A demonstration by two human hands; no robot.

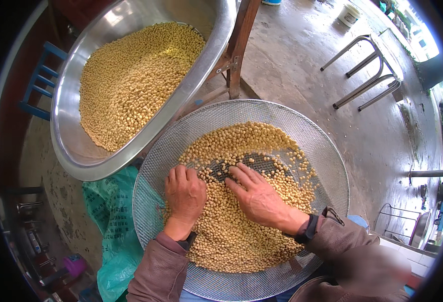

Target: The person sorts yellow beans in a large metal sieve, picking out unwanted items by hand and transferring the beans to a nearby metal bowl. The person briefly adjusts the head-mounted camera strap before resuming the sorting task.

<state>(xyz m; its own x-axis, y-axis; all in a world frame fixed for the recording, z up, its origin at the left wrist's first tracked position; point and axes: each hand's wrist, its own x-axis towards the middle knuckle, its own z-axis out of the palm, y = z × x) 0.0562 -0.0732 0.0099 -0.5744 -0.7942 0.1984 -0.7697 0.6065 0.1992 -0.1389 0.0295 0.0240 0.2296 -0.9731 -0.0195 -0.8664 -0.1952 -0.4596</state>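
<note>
A round wire-mesh sieve [240, 284] lies before me with soybeans [240, 234] spread over its middle. The beans form a near pile and a far band, and bare mesh shows between them. At the left edge of the near pile is my left hand [185, 192], back up and fingers curled down; what lies under its fingertips is hidden. To its right, my right hand [257, 196] rests on the beans with its fingers apart and reaching toward the bare mesh. No object shows in its grasp.
A large steel basin [68, 124] of soybeans [142, 83] stands at the upper left, beside a wooden frame [240, 49]. A green plastic sack [117, 222] lies left of the sieve. A metal-legged stool [380, 62] and a white bucket [349, 16] stand on the concrete floor [282, 64].
</note>
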